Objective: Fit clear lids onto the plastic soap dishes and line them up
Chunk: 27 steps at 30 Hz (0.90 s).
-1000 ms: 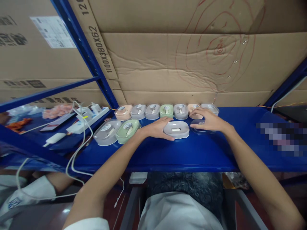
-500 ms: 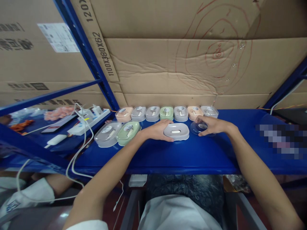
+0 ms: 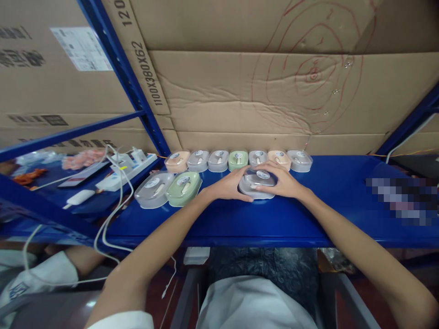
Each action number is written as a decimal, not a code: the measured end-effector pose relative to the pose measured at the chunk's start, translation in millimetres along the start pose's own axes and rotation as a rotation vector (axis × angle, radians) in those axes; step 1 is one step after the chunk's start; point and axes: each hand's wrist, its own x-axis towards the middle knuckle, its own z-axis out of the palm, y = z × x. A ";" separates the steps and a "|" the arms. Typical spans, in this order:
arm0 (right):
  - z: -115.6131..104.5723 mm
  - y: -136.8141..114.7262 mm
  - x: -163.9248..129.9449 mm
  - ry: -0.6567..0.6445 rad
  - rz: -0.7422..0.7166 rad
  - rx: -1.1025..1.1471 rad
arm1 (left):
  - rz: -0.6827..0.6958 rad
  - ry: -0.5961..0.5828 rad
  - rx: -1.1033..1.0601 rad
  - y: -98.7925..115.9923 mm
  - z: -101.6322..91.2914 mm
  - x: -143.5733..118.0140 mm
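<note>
Capping the grey soap box (image 3: 256,188) at the shelf's (image 3: 240,219) front: your left hand (image 3: 229,186) steadies its base, your right hand (image 3: 279,183) holds the clear lid (image 3: 262,177) on top.
Finished stock: two lidded boxes (image 3: 168,188) beside it, seven in the back row (image 3: 236,160); this lid looks not yet pressed home.

Glossy clear plastic lid (image 3: 262,176); matt cardboard (image 3: 267,96); smooth blue shelf (image 3: 308,219).

Left hand (image 3: 229,186) and right hand (image 3: 279,183) cupping a grey lidded soap box (image 3: 257,184) on the blue shelf (image 3: 308,214), row of pastel boxes (image 3: 238,160) just behind, power strip (image 3: 128,170) far left, cardboard cartons (image 3: 267,91) behind
</note>
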 end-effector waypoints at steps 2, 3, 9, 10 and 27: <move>9.6 2.5 -0.4 0.024 -0.016 -0.009 | -0.025 0.006 0.012 -0.4 -1.9 -0.4; 12.5 3.7 -0.5 0.029 -0.023 -0.011 | -0.038 0.010 0.015 -0.3 -2.9 -0.6; 16.5 7.4 0.5 -0.002 -0.060 -0.003 | -0.069 -0.004 0.018 3.4 -6.8 -0.3; 16.7 7.6 0.7 -0.007 -0.068 -0.005 | -0.068 -0.005 0.022 3.7 -6.9 -0.1; 25.4 11.6 -1.3 -0.019 -0.071 -0.016 | -0.074 0.004 0.021 3.6 -5.4 -0.1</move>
